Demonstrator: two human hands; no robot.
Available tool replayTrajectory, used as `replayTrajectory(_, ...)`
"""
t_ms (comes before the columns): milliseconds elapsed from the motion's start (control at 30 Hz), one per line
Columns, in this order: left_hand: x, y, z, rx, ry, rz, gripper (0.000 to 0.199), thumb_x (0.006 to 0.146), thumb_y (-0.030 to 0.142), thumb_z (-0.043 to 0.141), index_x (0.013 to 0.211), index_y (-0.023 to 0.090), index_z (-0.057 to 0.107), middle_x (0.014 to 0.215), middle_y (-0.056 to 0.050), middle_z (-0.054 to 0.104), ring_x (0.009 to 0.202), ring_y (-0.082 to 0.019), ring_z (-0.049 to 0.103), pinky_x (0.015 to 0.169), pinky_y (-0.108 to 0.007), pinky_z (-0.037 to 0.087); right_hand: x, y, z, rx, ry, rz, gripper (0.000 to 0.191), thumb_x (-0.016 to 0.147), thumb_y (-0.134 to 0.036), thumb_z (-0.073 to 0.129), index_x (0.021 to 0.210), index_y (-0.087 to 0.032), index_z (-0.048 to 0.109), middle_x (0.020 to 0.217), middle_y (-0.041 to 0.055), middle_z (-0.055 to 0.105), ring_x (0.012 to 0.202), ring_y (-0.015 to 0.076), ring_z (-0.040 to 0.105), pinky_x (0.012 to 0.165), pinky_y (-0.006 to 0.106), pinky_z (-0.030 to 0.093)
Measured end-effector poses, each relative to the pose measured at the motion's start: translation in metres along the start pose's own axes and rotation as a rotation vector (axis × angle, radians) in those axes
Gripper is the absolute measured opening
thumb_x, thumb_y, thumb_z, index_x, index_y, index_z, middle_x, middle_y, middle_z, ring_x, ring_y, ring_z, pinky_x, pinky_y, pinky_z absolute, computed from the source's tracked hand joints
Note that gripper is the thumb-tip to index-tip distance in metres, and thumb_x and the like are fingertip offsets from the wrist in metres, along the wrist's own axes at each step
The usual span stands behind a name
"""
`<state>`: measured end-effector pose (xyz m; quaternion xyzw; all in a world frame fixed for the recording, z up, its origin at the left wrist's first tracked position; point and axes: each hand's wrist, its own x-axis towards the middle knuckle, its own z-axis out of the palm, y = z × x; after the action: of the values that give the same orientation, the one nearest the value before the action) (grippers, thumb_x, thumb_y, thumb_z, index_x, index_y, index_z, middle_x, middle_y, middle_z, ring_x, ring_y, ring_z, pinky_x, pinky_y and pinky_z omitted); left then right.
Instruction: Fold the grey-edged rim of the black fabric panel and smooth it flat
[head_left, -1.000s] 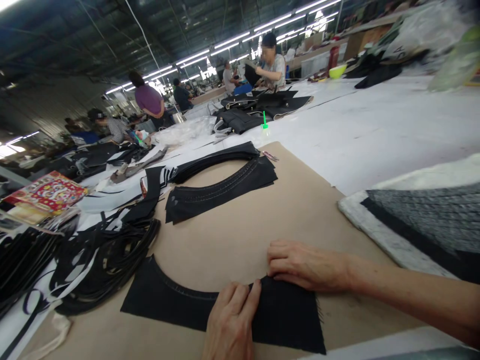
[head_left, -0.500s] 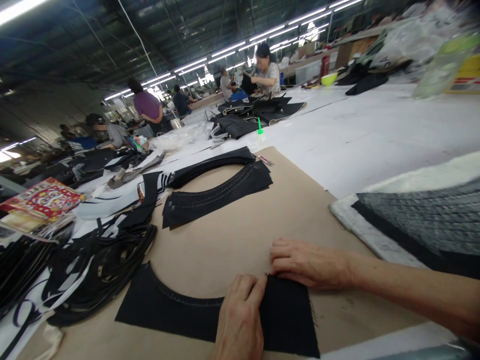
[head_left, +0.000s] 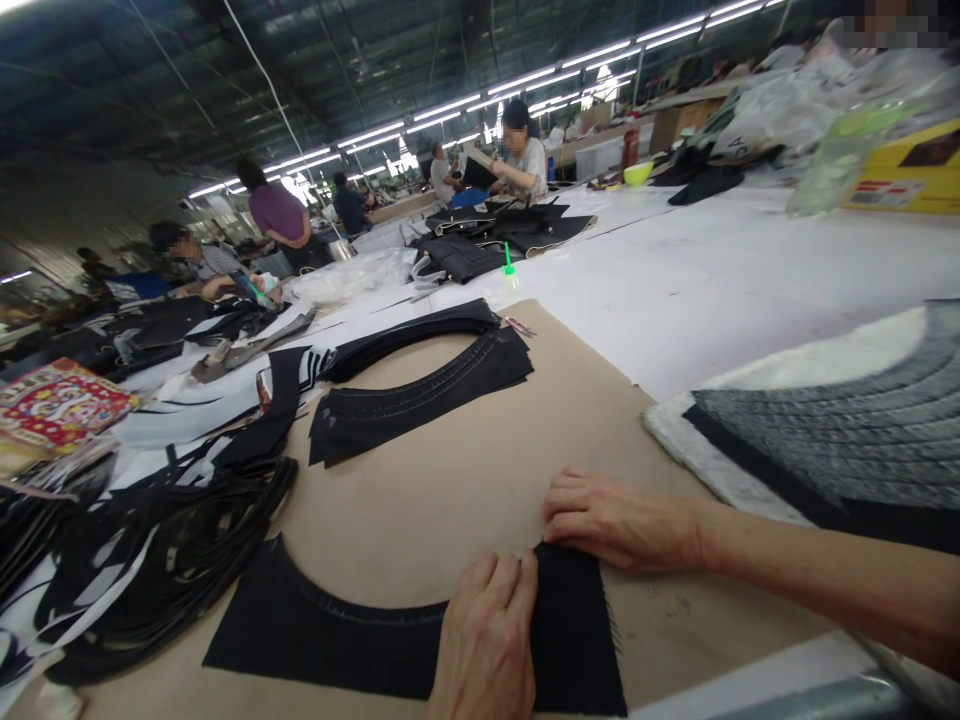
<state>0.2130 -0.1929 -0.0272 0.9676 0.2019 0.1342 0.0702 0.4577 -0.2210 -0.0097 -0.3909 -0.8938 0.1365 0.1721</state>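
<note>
A black fabric piece with a curved, stitched upper edge lies flat on brown paper. My left hand rests on it right of the curve, fingers together and bent down onto the cloth. At the piece's upper right edge is my right hand, its fingers curled and closed at the fabric; whatever lies under the fingertips is hidden. Farther back on the paper sit stacked curved black pieces with pale stitch lines, and small snips beside them.
Bundled black strips and a red printed box are at the left. Grey quilted material lies at the right. Behind stand a green-tipped bottle, black bags and a yellow box. People work farther off.
The view has shifted slightly, so the table items sit a little farther left. Both hands stay on the black piece in nearly the same pose.
</note>
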Motion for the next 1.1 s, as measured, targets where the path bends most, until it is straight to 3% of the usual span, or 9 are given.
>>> replayTrajectory(100, 0.005, 0.003, -0.002, 0.006, -0.050, -0.035, 0.063, 0.075, -0.002, 0.037, 0.136, 0.011, 0.045, 0.092, -0.009, 0.060, 0.082, -0.024, 0.052, 0.074, -0.036, 0.049, -0.003, -0.001, 0.000, 0.018, 0.011, 0.002, 0.027, 0.096, -0.012, 0.036, 0.105, -0.017, 0.061, 0.095, 0.0075, 0.060, 0.088, 0.0193, 0.049, 0.085, 0.035, 0.036)
replayTrajectory(233, 0.007, 0.005, 0.001, 0.027, -0.062, -0.065, 0.061, 0.077, -0.001, 0.039, 0.136, 0.013, 0.048, 0.094, -0.009, 0.059, 0.084, -0.024, 0.052, 0.075, -0.037, 0.048, -0.005, -0.002, -0.003, 0.042, 0.020, 0.016, 0.034, 0.093, -0.008, 0.035, 0.112, -0.016, 0.062, 0.098, 0.0092, 0.060, 0.089, 0.0206, 0.049, 0.086, 0.036, 0.037)
replayTrajectory(633, 0.007, 0.010, 0.008, 0.237, 0.076, 0.004, 0.059, 0.068, 0.002, 0.054, 0.126, 0.012, 0.057, 0.093, -0.006, 0.063, 0.079, -0.022, 0.053, 0.073, -0.035, 0.047, -0.018, -0.004, -0.004, 0.072, 0.034, 0.136, 0.051, 0.079, 0.001, 0.038, 0.121, -0.018, 0.061, 0.113, 0.0097, 0.059, 0.103, 0.0217, 0.051, 0.095, 0.039, 0.039)
replayTrajectory(767, 0.008, 0.013, 0.008, 0.275, 0.160, 0.025, 0.053, 0.070, 0.003, 0.056, 0.122, 0.009, 0.059, 0.091, -0.005, 0.063, 0.077, -0.021, 0.054, 0.070, -0.034, 0.047, -0.013, -0.024, -0.001, 0.091, 0.163, 0.313, 0.054, 0.080, 0.002, 0.033, 0.123, -0.017, 0.059, 0.114, 0.0104, 0.059, 0.105, 0.0201, 0.052, 0.095, 0.037, 0.040)
replayTrajectory(867, 0.007, 0.014, 0.009, 0.283, 0.209, 0.031, 0.046, 0.075, 0.005, 0.056, 0.120, 0.009, 0.059, 0.089, -0.004, 0.063, 0.076, -0.020, 0.054, 0.069, -0.033, 0.047, -0.010, -0.044, 0.006, 0.008, 0.146, 0.375, 0.051, 0.082, -0.001, 0.036, 0.122, -0.021, 0.060, 0.114, 0.0091, 0.060, 0.103, 0.0209, 0.054, 0.097, 0.042, 0.039)
replayTrajectory(1000, 0.001, 0.014, 0.026, 0.291, 0.250, 0.002, 0.038, 0.084, 0.009, 0.052, 0.121, 0.010, 0.059, 0.089, -0.007, 0.062, 0.077, -0.019, 0.055, 0.068, -0.032, 0.050, -0.027, -0.048, 0.029, -0.180, 0.149, 0.365, 0.056, 0.084, -0.004, 0.039, 0.133, -0.026, 0.054, 0.127, 0.0075, 0.059, 0.114, 0.0223, 0.054, 0.104, 0.045, 0.036)
replayTrajectory(1100, 0.001, 0.018, 0.052, 0.325, 0.323, -0.148, 0.030, 0.086, 0.007, 0.050, 0.111, 0.015, 0.064, 0.083, -0.007, 0.062, 0.075, -0.019, 0.057, 0.063, -0.031, 0.051, -0.046, -0.030, 0.050, -0.350, 0.226, 0.349, 0.057, 0.086, -0.012, 0.042, 0.138, -0.034, 0.049, 0.131, 0.0021, 0.059, 0.116, 0.0240, 0.056, 0.101, 0.044, 0.041)
